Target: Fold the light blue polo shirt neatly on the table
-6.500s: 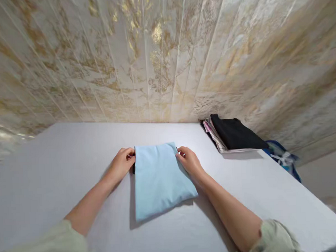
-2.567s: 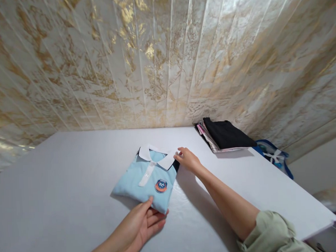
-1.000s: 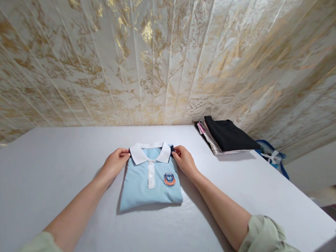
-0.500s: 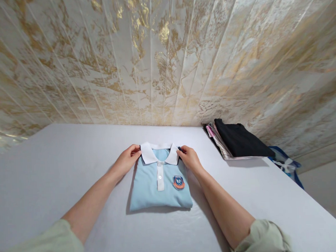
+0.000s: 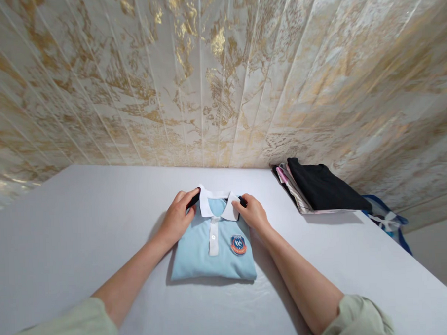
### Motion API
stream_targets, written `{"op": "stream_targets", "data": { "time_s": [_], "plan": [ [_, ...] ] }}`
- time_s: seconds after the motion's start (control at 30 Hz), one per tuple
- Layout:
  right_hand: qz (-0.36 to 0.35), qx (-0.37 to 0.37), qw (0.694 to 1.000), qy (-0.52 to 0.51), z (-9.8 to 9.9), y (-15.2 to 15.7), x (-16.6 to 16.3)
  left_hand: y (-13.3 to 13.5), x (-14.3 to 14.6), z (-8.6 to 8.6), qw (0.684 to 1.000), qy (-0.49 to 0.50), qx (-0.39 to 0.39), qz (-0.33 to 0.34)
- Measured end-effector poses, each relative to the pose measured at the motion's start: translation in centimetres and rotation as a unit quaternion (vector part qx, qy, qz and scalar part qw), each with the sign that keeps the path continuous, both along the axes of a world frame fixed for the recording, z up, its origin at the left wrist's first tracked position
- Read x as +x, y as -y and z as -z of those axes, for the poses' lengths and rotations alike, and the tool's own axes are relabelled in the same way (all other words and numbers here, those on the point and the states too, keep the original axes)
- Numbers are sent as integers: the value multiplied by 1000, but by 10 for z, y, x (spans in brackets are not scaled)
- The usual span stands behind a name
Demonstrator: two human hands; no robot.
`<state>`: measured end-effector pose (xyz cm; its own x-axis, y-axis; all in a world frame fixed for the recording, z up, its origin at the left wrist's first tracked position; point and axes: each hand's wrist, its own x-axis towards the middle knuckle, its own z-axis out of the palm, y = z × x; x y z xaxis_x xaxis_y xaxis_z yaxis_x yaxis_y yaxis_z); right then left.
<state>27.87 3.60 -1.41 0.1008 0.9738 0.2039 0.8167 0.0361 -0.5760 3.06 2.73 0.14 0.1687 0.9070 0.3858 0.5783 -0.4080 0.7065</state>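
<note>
A folded light-blue polo shirt (image 5: 198,257) lies flat on the white table, its white collar (image 5: 230,206) at the far end. On its chest sits a round-bottomed badge (image 5: 238,245), beside a white button placket (image 5: 213,236). My left hand (image 5: 178,218) grips the shirt's left shoulder, where a dark strip shows by the lifted collar side. With thumb and fingers, my right hand (image 5: 253,211) pinches the right collar side, with dark cloth at the fingertips.
A stack of folded clothes, black on top (image 5: 328,187), lies at the table's back right. Past the right edge shows a blue bag-like item with white ties (image 5: 389,222). Patterned gold-and-white curtain (image 5: 220,88) hangs behind the white table (image 5: 81,218).
My left hand has moved right and farther over the shirt's shoulder, and the left collar side now stands more upright. My right hand stays at the right collar side.
</note>
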Motion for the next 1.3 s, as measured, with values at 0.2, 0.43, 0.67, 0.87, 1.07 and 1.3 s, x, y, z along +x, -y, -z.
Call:
{"op": "stream_targets", "data": {
  "time_s": [0.2, 0.43, 0.67, 0.87, 1.07, 1.3],
  "plan": [
    [14, 12, 1000, -22, 1, -2, 3, -6, -5, 9, 999, 15, -40, -27],
    [-13, 34, 998, -42, 1, 1, 8, -17, -14, 20, 971, 160, -153, -90],
    [-125, 101, 985, -63, -40, -8, -16, -18, -7, 19, 963, 211, -150, -76],
    [-265, 42, 961, -70, -48, -49, -85, -5, 0, 7, 984, 158, -49, -66],
    [-316, -16, 937, -147, -28, -62, -95, -7, -2, 12, 981, 164, -73, -78],
    [-278, 53, 944, -170, -21, -56, -86, -9, -1, 17, 990, 28, -123, -70]
  ]
}}
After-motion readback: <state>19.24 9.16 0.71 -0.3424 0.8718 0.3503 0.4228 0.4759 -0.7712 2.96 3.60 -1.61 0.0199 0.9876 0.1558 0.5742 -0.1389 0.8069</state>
